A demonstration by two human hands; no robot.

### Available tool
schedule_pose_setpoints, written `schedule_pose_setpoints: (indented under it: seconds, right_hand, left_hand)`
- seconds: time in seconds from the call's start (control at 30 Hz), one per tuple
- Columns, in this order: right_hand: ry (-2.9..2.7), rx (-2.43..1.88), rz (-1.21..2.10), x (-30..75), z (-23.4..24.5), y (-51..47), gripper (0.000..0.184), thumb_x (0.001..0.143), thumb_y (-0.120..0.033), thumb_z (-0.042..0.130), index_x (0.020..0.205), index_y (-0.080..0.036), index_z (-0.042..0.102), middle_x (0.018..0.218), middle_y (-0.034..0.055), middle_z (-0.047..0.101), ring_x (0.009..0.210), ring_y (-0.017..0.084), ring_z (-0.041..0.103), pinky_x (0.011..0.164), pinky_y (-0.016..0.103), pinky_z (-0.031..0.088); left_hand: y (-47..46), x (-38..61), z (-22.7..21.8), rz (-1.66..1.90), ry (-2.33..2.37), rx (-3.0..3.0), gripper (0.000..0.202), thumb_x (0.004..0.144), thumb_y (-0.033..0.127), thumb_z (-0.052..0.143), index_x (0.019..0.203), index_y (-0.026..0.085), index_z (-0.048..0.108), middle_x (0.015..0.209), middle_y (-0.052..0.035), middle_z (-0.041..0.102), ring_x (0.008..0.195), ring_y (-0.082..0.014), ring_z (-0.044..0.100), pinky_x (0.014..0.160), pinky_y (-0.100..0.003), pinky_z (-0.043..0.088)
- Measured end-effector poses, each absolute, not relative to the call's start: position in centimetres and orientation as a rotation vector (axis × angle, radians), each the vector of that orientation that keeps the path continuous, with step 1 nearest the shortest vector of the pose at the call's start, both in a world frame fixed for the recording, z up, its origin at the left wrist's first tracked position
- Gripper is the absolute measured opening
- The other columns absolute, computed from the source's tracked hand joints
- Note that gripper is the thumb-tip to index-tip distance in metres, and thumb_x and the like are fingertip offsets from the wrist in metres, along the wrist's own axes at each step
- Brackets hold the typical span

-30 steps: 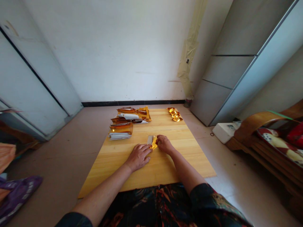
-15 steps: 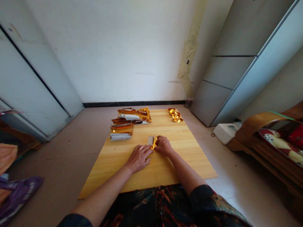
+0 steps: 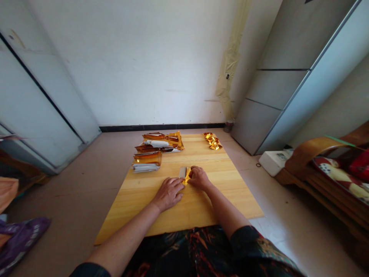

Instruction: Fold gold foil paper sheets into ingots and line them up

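Observation:
A small piece of gold foil paper [image 3: 187, 176] lies on the wooden board in front of me, with a whitish-grey strip [image 3: 182, 172] along its left side. My left hand [image 3: 168, 193] rests palm down, fingers stretched forward, its fingertips pressing the near end of the paper. From the other side, my right hand [image 3: 198, 177] has bent fingers closed on the right edge of the foil. The fingertips partly cover the foil, so its exact folds are hidden.
Stacks of gold foil and white paper [image 3: 147, 157] stand on the wooden board [image 3: 138, 215] at the back left. Several folded gold foil pieces [image 3: 212, 141] lie at the back right. A white box [image 3: 272, 162] and a wooden bench [image 3: 305, 169] are on the right.
The gold foil's upper part tilts slightly further right under my right fingers. Both hands stay in nearly the same place; the view has shifted a little.

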State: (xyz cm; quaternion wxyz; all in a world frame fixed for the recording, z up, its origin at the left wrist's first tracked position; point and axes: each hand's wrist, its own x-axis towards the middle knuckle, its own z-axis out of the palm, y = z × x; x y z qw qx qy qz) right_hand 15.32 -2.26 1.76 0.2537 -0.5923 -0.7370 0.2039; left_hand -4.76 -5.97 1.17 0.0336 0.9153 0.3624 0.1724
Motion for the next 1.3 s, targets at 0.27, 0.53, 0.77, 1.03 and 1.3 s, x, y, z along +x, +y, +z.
schedule_pose_setpoints:
  seconds: [0.27,0.53,0.77,1.03,1.3]
  right_hand:
    - [-2.140,-1.603,0.443,15.3,1.9,-2.1,0.024,0.064,-0.016,0.070,0.087,-0.019,0.065,0.103,0.0052,0.063,0.100,0.020,0.056,0.089,0.031,0.041]
    - [-2.287,-1.723,0.323,15.4,2.5,-1.9,0.029,0.080,-0.030,0.058,0.108,-0.029,0.063,0.127,0.0043,0.053,0.111,0.025,0.048,0.089,0.039,0.038]
    - [-2.409,-1.601,0.276,15.5,2.9,-1.0,0.023,0.089,-0.028,0.047,0.105,-0.031,0.063,0.118,0.0017,0.059,0.114,0.020,0.046,0.091,0.037,0.033]
    - [-2.411,-1.640,0.190,15.8,2.8,-3.0,0.024,0.090,-0.020,0.045,0.101,-0.024,0.065,0.107,0.0073,0.062,0.102,0.021,0.049,0.085,0.033,0.035]
    - [-2.356,-1.634,0.272,15.7,2.0,-4.2,0.027,0.088,-0.016,0.045,0.103,-0.026,0.066,0.105,0.0059,0.062,0.101,0.020,0.049,0.086,0.032,0.035]
  left_hand:
    - [-5.9,-4.9,1.2,0.523,1.117,2.796,0.031,0.079,0.026,0.057,0.109,0.026,0.059,0.131,-0.0028,0.055,0.118,-0.0226,0.048,0.102,-0.042,0.035]
    - [-5.8,-2.4,2.0,0.549,1.338,2.738,0.024,0.081,0.031,0.059,0.104,0.029,0.062,0.105,-0.0036,0.066,0.103,-0.0242,0.054,0.100,-0.052,0.028]
    - [-5.3,-1.1,2.1,0.624,1.483,2.710,0.015,0.084,0.024,0.053,0.086,0.028,0.067,0.087,-0.0031,0.066,0.094,-0.0228,0.055,0.103,-0.059,0.018]
    - [-3.7,-3.7,1.8,0.591,1.502,2.763,0.026,0.083,0.011,0.046,0.086,0.025,0.067,0.090,-0.0045,0.069,0.095,-0.0235,0.057,0.099,-0.054,0.027]
    - [-4.4,-2.5,2.2,0.586,1.635,2.802,0.018,0.084,0.025,0.049,0.079,0.020,0.065,0.080,-0.0077,0.069,0.082,-0.0234,0.060,0.094,-0.050,0.033]
